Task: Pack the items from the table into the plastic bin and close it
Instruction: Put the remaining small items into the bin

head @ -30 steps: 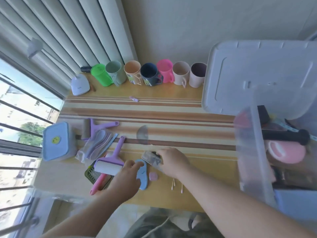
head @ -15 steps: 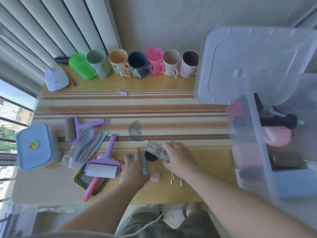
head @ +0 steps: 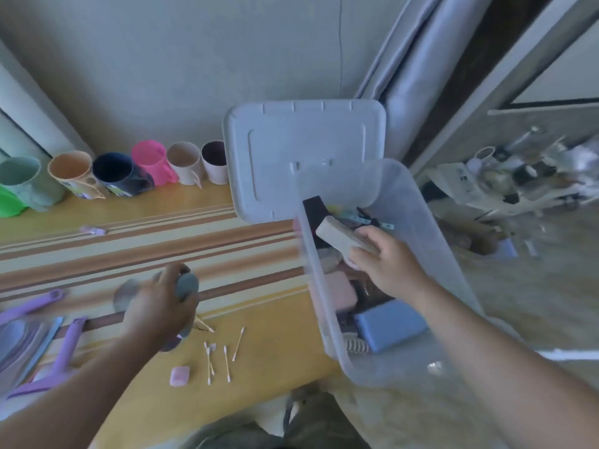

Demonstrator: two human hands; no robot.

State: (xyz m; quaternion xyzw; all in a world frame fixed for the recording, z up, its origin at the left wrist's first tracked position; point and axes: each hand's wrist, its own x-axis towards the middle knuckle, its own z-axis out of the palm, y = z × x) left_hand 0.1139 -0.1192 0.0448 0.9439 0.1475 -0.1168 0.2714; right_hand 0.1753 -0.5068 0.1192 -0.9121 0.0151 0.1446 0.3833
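While the right hand (head: 387,265) grips a flat block (head: 340,236) over the plastic bin (head: 450,277), drop it gently inside; the left hand (head: 155,303) holds a grey oval thing (head: 187,286) beside the bin.

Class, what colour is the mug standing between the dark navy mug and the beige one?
Bright pink mug, seen in the head view.

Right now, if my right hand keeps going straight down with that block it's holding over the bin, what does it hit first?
Probably the items already packed in the plastic bin: directly beneath the right hand and its pale block lie a pink item and dark objects. Depth is unclear from this view.
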